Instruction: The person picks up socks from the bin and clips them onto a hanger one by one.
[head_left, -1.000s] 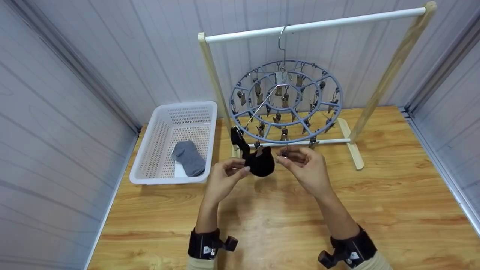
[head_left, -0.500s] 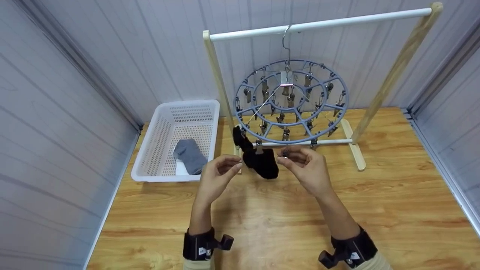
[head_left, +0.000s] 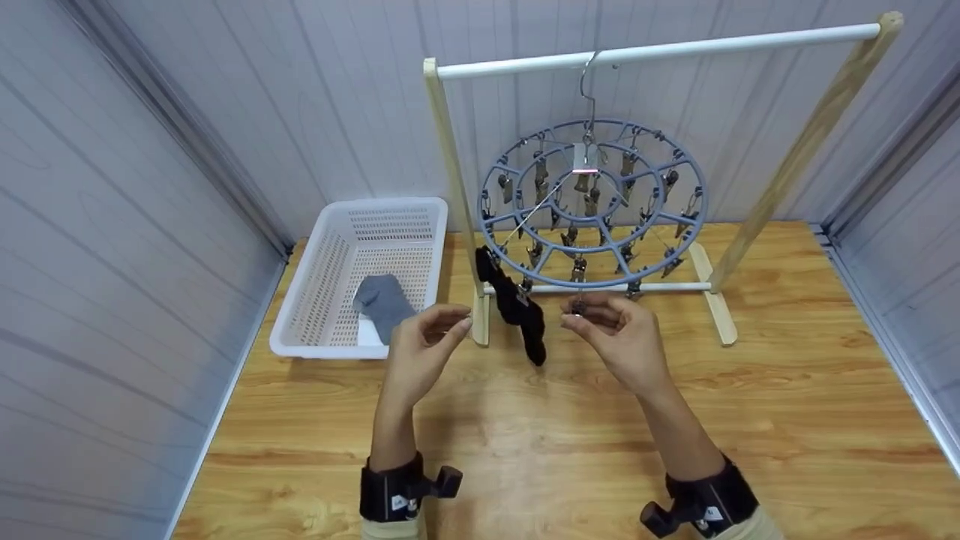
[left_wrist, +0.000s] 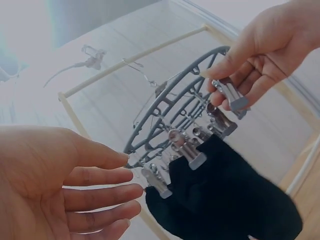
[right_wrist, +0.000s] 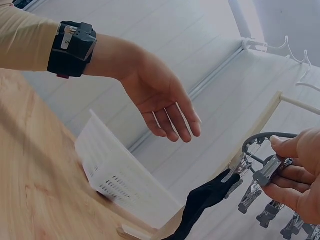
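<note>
Left hand [head_left: 420,349]: nothing gripped; thumb and fingertips held apart, fingers lightly bent; position just left of the black fabric [head_left: 517,306], with a gap seen between the two in the head view. Right hand [head_left: 626,341]: a metal clip [left_wrist: 232,95] is pinched between thumb and fingers; no cloth is seen in that clip.

Black fabric: hung by metal clips from the front-left edge of a round blue-grey hanger [head_left: 600,284], its lower end dangling between the two hands; whether one piece or two cannot be told. Further clips are spread around the hanger's rings; the hanger is suspended by a metal hook [head_left: 584,81] from a white rail [head_left: 712,48], which is carried by wooden posts [head_left: 806,157].

A white perforated basket [head_left: 319,352] is placed left of the stand, on a wood-grained surface [head_left: 487,457]; a grey sock [head_left: 391,304] is contained in it, partly over a white item [head_left: 368,331]; a black strap [head_left: 391,491] is worn on each wrist.
</note>
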